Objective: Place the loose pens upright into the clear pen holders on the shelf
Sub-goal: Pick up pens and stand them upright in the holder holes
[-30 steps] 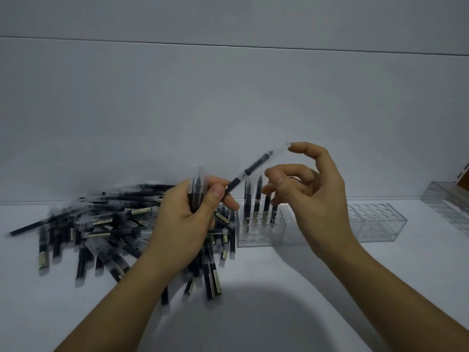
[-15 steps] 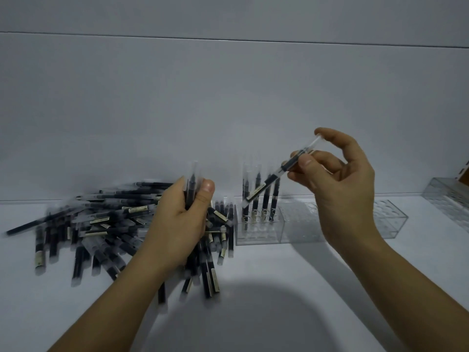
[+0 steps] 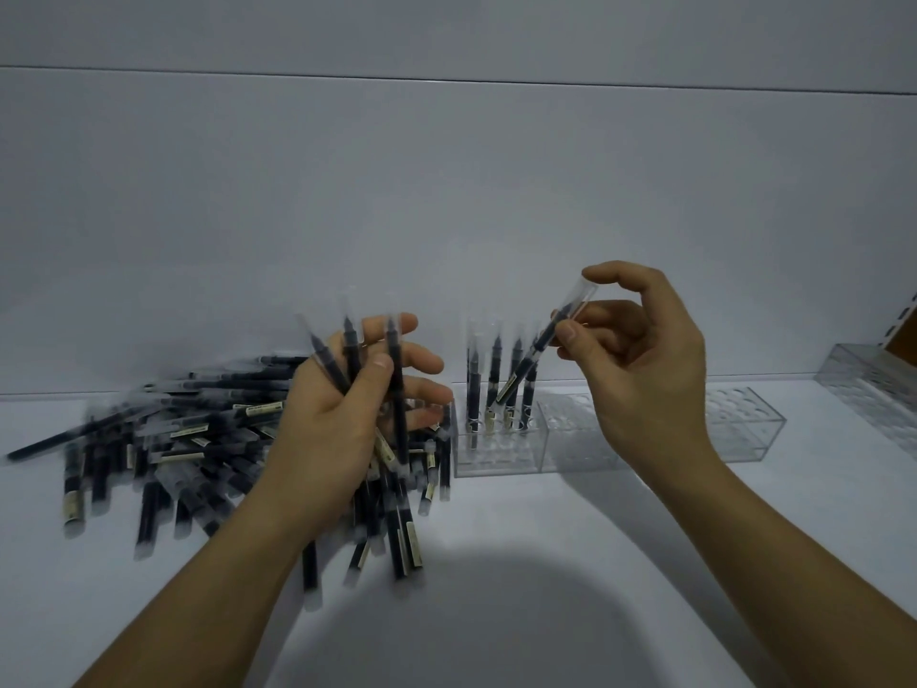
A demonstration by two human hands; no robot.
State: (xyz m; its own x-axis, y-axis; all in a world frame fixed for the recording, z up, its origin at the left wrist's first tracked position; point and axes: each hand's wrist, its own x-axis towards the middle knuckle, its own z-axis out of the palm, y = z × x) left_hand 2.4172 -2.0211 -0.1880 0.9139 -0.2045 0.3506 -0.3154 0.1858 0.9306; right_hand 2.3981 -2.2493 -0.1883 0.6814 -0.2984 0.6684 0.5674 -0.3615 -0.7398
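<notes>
Left hand (image 3: pixel 337 429): grips a bunch (image 3: pixel 394 389) of pens, caps up, over the pile (image 3: pixel 188 439).
Right hand (image 3: pixel 645 369): pinches one pen (image 3: pixel 538 347), tilted, lower end by the standing pens (image 3: pixel 493 374).
Holders (image 3: pixel 570 449): along the shelf's (image 3: pixel 546 563) back edge, right of the pile.

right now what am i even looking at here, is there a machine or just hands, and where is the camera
There is no machine here, just a person's two bare hands. The single picture comes from a camera worn on the person's head, looking forward and down, so the arms reach in from the bottom.

The left hand holds a bundle of pens upright in its grip. The right hand pinches a single pen, tilted, with its lower end pointing towards a clear holder.

A few standing pens are already in that holder. An empty holder sits beside it, and another stands at the far right. A big pile of loose pens lies on the white shelf.
</notes>
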